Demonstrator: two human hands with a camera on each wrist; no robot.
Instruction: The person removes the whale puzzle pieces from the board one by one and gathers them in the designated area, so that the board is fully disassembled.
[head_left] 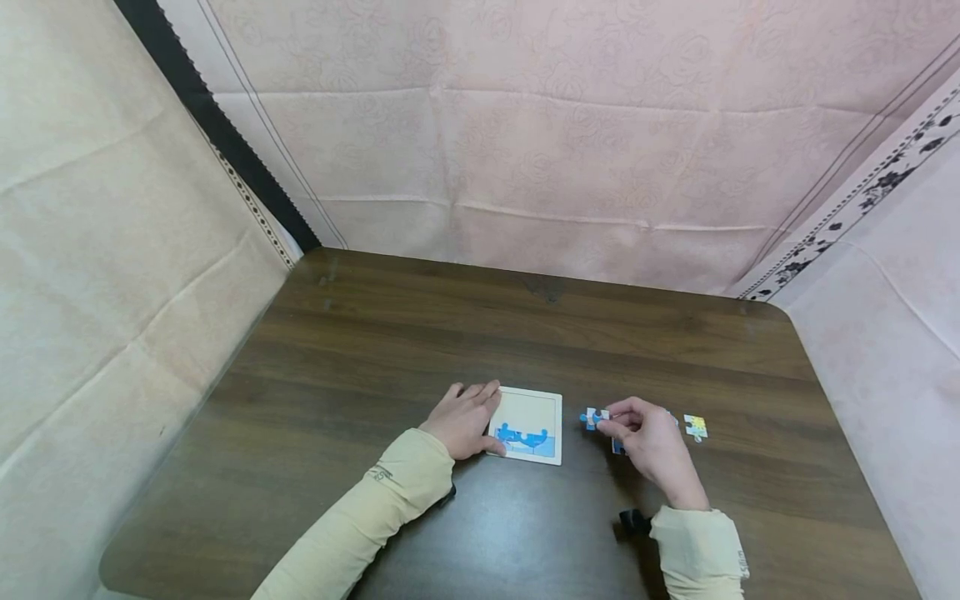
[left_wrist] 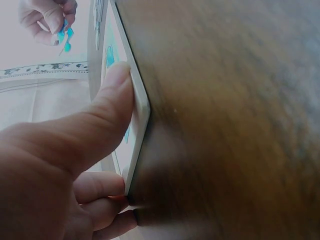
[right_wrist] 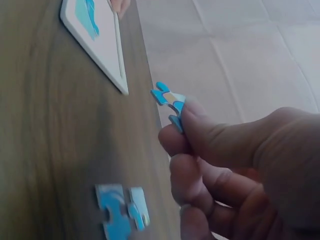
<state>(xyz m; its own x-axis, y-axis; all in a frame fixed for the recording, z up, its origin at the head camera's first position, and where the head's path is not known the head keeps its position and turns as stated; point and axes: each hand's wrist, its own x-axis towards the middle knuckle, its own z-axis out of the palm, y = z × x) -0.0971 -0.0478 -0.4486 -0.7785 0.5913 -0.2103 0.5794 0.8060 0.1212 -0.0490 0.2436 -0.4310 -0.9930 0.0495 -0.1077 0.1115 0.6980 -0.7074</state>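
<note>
A square puzzle board [head_left: 531, 408] with a pale frame lies flat on the table, with blue pieces [head_left: 525, 440] set along its near side. My left hand [head_left: 467, 421] rests at the board's left edge, thumb on the near corner of the frame and fingers by the far corner. To the right of the board, my right hand [head_left: 651, 437] pinches a blue and white puzzle piece [right_wrist: 170, 98] with a tan patch between thumb and index finger. That piece is raised above the table. Below the hand lie blue pieces [right_wrist: 114, 210], partly hidden by it in the head view.
A yellow and blue puzzle piece [head_left: 696, 427] lies on the brown wooden table [head_left: 360, 358] right of my right hand. Pale patterned cloth [head_left: 510, 150] hangs behind the table's far edge and at both sides. A small black object [head_left: 634, 522] shows beside my right sleeve.
</note>
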